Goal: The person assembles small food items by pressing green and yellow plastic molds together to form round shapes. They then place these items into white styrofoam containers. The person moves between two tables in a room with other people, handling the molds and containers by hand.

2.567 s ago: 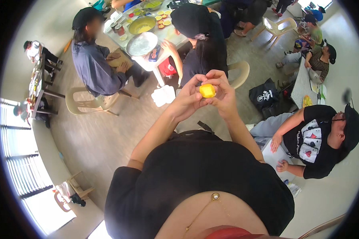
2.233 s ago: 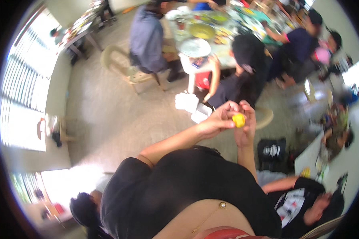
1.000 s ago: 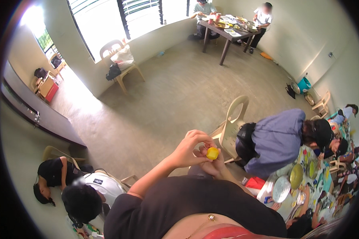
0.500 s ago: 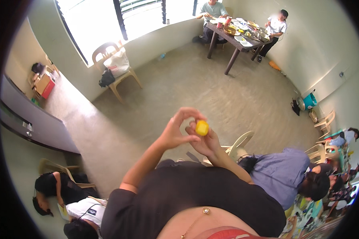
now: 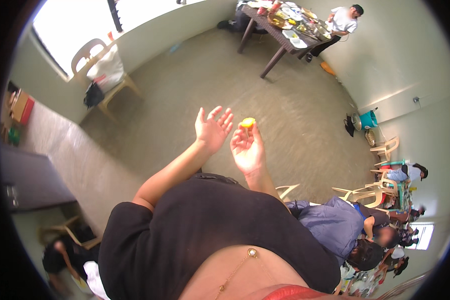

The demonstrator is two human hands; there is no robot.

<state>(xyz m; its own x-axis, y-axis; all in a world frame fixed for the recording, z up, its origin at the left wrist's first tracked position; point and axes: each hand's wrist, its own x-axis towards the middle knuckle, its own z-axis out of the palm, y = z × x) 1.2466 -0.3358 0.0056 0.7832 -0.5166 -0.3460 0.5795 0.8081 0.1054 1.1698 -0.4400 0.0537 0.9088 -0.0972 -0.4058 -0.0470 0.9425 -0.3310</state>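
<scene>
A small yellow piece (image 5: 248, 122) is pinched at the top of the raised right hand (image 5: 248, 154), gripped between thumb and fingertips above the palm, while just beside it the left hand (image 5: 213, 134) is held up unclenched, its fingers extended and its palm bared, gripping nothing. Beyond, at right, a blue-gray top (image 5: 330, 222) is worn by a bent-over person, and at left a white bag (image 5: 106, 69) is borne by a beige chair (image 5: 119, 98). Farther back, a dark desk (image 5: 263, 21) is seen crowded with containers, a white-shirted person (image 5: 343, 21) standing beside it.
</scene>
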